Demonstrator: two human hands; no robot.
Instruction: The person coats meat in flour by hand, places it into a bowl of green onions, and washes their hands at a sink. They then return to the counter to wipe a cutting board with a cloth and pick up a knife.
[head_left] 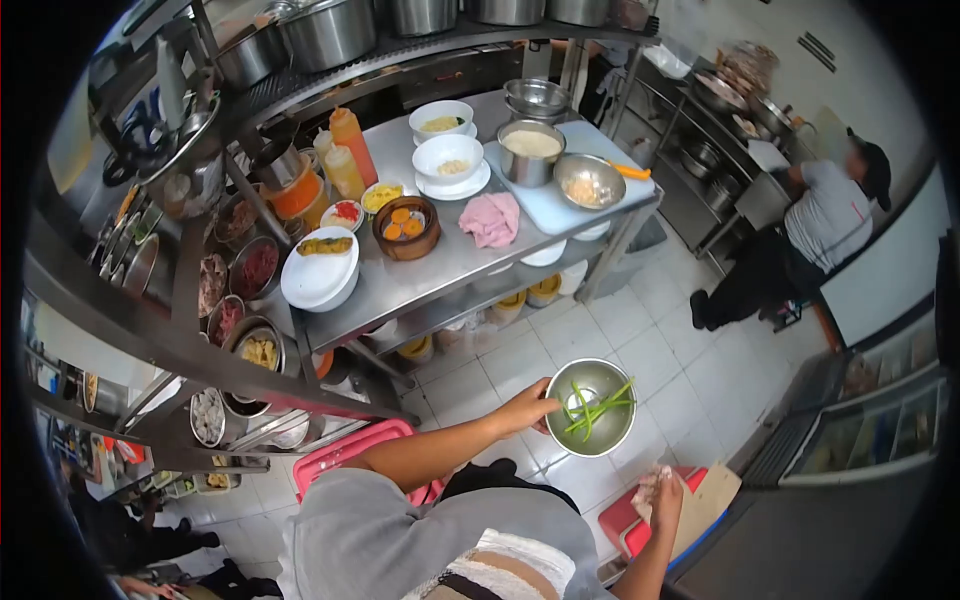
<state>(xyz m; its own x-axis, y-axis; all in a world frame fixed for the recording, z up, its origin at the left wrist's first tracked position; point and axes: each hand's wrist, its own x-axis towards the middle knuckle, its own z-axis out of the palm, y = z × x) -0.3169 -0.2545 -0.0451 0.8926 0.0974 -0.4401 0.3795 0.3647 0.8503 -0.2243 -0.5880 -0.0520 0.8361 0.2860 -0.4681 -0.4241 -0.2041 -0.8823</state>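
Note:
My left hand (532, 406) grips the rim of a metal bowl (622, 432), thumb over the edge, and holds it above the tiled floor. Several long green stalks (590, 408) lie crossed in the bowl. Off to the right and lower, my right hand (664, 494) is closed around something pale, perhaps a bag or cloth, too small to name. It is over a red container (622, 522) with brown cardboard (708, 500) beside it.
A steel table (400, 290) ahead bears bowls, sauce bottles (352, 142), a pink cloth (490, 220) and a cutting board (625, 190). Food pans stand at left behind a metal post. A person (820, 220) is at the right by shelves. A pink crate (335, 452) is at lower left.

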